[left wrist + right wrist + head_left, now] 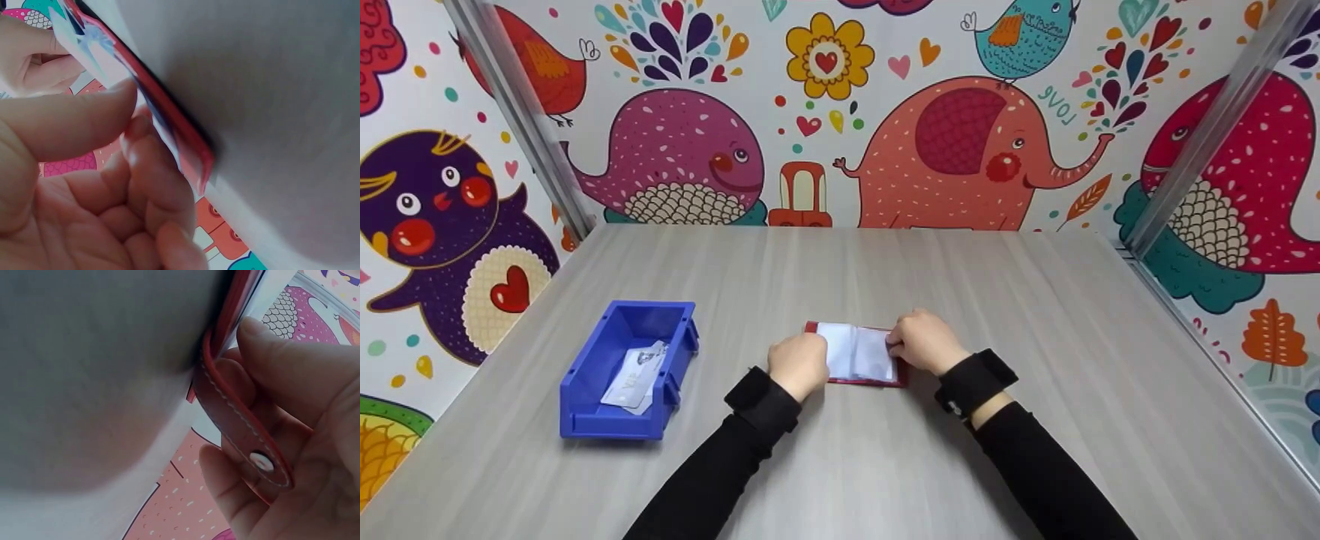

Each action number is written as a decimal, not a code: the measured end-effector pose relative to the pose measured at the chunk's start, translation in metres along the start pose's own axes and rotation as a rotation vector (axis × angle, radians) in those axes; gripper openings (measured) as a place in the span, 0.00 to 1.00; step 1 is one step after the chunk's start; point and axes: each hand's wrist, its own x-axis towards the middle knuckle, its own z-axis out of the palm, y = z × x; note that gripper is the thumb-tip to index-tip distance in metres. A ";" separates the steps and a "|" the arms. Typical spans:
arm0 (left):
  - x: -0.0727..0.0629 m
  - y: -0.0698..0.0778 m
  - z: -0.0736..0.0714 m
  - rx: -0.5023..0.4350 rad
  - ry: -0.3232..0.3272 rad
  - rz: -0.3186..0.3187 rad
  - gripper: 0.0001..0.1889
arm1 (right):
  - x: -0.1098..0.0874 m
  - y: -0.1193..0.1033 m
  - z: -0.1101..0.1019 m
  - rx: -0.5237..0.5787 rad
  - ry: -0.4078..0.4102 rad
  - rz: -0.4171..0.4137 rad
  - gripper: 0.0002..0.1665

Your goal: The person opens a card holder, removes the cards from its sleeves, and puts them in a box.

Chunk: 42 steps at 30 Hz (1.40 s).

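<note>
A red card holder [873, 355] lies spread open on the table, its clear plastic sleeves facing up. My left hand [799, 363] is at its left side; in the left wrist view the thumb [107, 115] and index finger pinch the edge of the sleeves. At the right side, my right hand [924, 341] pinches the sleeve edge between thumb [270, 349] and finger. A stitched red strap [236, 416] with a metal snap [262, 462] sticks out from the holder across the right hand's fingers. The exact grip on single sleeves is partly hidden.
To the left on the wood-look table [855, 465] stands a blue plastic bin [576, 401]. Several silvery cards [631, 379] lie inside it, one printed VIP. Cartoon-printed walls [840, 135] enclose the table at the back and sides.
</note>
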 end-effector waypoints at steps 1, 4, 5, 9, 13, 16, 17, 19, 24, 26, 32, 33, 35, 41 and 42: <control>0.000 0.000 0.000 -0.001 -0.003 -0.001 0.06 | 0.000 0.000 0.000 0.003 0.002 -0.009 0.04; 0.000 0.000 0.000 -0.002 -0.005 -0.001 0.06 | 0.000 0.000 0.000 0.018 0.010 -0.027 0.04; 0.000 0.000 0.000 -0.003 -0.003 0.000 0.06 | 0.000 -0.001 0.000 0.027 0.014 -0.030 0.04; 0.000 0.000 0.000 -0.005 0.000 0.002 0.05 | -0.001 -0.004 0.002 0.048 0.023 -0.031 0.07; 0.000 0.000 0.000 -0.007 -0.008 -0.002 0.05 | -0.002 -0.009 0.001 0.058 0.006 -0.035 0.10; 0.001 -0.001 0.001 -0.007 -0.009 -0.003 0.06 | -0.002 -0.011 0.001 0.069 -0.008 -0.041 0.10; 0.001 -0.001 0.001 -0.007 -0.007 -0.003 0.06 | -0.001 -0.012 0.001 0.071 -0.009 -0.046 0.10; 0.001 -0.001 0.001 -0.008 -0.004 -0.002 0.05 | -0.001 -0.013 0.002 0.072 -0.010 -0.061 0.10; 0.002 -0.002 0.001 -0.014 0.000 0.000 0.05 | -0.001 -0.015 0.003 0.061 0.007 -0.100 0.10; 0.002 -0.003 0.001 -0.021 -0.007 -0.001 0.06 | -0.001 -0.015 0.003 0.059 0.014 -0.102 0.10; 0.005 -0.007 -0.002 -0.058 -0.051 0.007 0.06 | -0.001 -0.015 0.003 0.061 0.022 -0.090 0.11; 0.006 -0.007 -0.003 -0.065 -0.051 0.013 0.06 | -0.001 -0.015 0.003 0.056 0.025 -0.095 0.11; 0.006 -0.009 -0.005 -0.080 -0.031 0.027 0.09 | -0.001 -0.015 0.004 0.055 0.026 -0.097 0.12; 0.007 -0.009 -0.009 -0.173 0.110 0.105 0.16 | 0.000 -0.014 0.004 0.052 0.020 -0.096 0.12; 0.006 -0.008 -0.010 -0.188 0.140 0.126 0.16 | 0.000 -0.014 0.004 0.052 0.020 -0.097 0.12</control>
